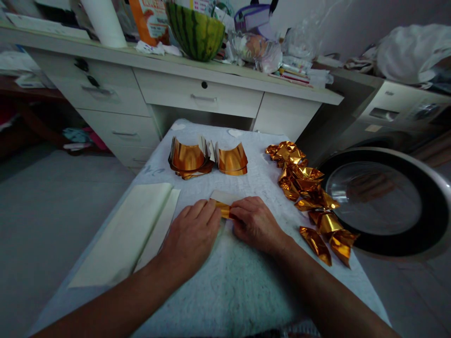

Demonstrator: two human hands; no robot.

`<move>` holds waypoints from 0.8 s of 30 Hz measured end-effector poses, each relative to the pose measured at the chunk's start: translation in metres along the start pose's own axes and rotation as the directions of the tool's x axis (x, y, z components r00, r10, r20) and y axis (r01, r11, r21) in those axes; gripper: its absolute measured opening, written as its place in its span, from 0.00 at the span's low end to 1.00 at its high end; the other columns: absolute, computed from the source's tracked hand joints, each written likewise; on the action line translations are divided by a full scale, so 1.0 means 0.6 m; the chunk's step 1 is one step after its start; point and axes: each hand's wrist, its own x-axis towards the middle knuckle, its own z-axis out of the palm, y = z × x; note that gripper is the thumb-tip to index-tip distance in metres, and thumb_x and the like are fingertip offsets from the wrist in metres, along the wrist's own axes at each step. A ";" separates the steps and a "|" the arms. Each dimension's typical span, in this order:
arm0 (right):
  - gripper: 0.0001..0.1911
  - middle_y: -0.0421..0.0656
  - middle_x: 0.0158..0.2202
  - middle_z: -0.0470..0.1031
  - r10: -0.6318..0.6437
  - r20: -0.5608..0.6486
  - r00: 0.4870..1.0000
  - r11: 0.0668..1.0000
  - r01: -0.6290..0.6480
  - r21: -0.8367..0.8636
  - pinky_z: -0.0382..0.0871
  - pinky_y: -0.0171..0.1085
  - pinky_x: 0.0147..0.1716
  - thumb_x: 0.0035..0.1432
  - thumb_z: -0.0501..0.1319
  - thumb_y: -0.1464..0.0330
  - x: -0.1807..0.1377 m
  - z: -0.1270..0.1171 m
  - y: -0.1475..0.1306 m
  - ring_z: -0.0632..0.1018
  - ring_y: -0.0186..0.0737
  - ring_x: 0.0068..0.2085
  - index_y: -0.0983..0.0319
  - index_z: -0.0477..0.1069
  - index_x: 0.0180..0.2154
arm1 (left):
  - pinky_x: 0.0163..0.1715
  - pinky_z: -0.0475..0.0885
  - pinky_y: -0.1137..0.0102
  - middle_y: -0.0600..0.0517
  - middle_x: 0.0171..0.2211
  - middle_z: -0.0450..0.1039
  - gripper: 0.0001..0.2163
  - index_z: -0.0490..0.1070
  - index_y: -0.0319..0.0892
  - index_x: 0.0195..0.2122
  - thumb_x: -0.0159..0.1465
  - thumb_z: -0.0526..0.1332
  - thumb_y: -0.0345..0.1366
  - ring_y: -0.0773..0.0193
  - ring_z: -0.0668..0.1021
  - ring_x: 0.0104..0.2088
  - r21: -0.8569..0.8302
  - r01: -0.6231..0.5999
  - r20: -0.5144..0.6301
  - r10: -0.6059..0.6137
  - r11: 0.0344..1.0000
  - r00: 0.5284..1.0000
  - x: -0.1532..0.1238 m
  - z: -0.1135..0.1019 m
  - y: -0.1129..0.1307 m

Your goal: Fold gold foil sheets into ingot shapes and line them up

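A sheet of gold foil paper (224, 209), partly rolled or folded, lies on the cloth-covered table between my two hands. Its pale backing shows along the far edge. My left hand (197, 228) presses on the left end, its fingers together and its fingertips at the foil. At the right end my right hand (254, 221) is closed, pinching the foil between thumb and fingers. Beyond them stand two curved stacks of gold foil paper, a left stack (188, 157) and a right stack (232, 159). Folded gold foil pieces (305, 180) form a heap along the table's right side.
Folded cream paper (123, 234) lies left of my left hand. Behind the table is a white desk (200, 94) bearing a cut watermelon (195, 32) and plastic bags. A washing machine (394, 110) stands at the right, its round door (384, 199) open beside the table.
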 end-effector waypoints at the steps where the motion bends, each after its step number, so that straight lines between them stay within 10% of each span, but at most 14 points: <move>1: 0.11 0.45 0.41 0.78 -0.003 -0.006 1.000 1.000 0.003 0.005 0.61 0.42 0.49 0.56 0.58 0.75 -0.001 0.002 0.002 0.75 0.43 0.44 0.62 0.75 0.40 | 0.36 0.77 0.57 0.42 0.46 0.76 0.10 0.74 0.37 0.43 0.64 0.56 0.27 0.50 0.77 0.42 0.000 -0.001 0.043 0.001 1.000 0.999 0.008 0.000 0.006; 7: 0.09 0.45 0.42 0.77 -0.012 -0.012 1.000 0.999 0.013 0.050 0.61 0.43 0.49 0.57 0.60 0.72 -0.005 0.002 0.008 0.74 0.43 0.44 0.62 0.73 0.41 | 0.33 0.78 0.60 0.48 0.39 0.77 0.09 0.74 0.39 0.39 0.64 0.55 0.23 0.54 0.79 0.36 -0.044 0.044 0.179 -0.035 0.998 0.983 0.027 0.015 0.007; 17: 0.08 0.45 0.41 0.73 -0.020 -0.143 0.990 0.998 0.028 0.057 0.59 0.42 0.43 0.55 0.63 0.74 -0.006 0.002 0.015 0.69 0.44 0.43 0.60 0.69 0.39 | 0.49 0.78 0.62 0.41 0.47 0.76 0.12 0.72 0.35 0.47 0.68 0.51 0.26 0.56 0.79 0.48 -0.224 -0.081 -0.333 0.001 0.971 0.943 0.015 0.054 -0.010; 24: 0.06 0.44 0.37 0.72 -0.069 -0.053 0.996 0.997 0.070 0.015 0.57 0.41 0.40 0.56 0.61 0.75 -0.010 0.000 0.012 0.68 0.42 0.40 0.61 0.70 0.37 | 0.50 0.77 0.59 0.42 0.48 0.75 0.09 0.73 0.37 0.45 0.65 0.56 0.27 0.54 0.77 0.49 -0.379 -0.028 -0.163 -0.037 0.925 0.986 0.017 0.056 -0.013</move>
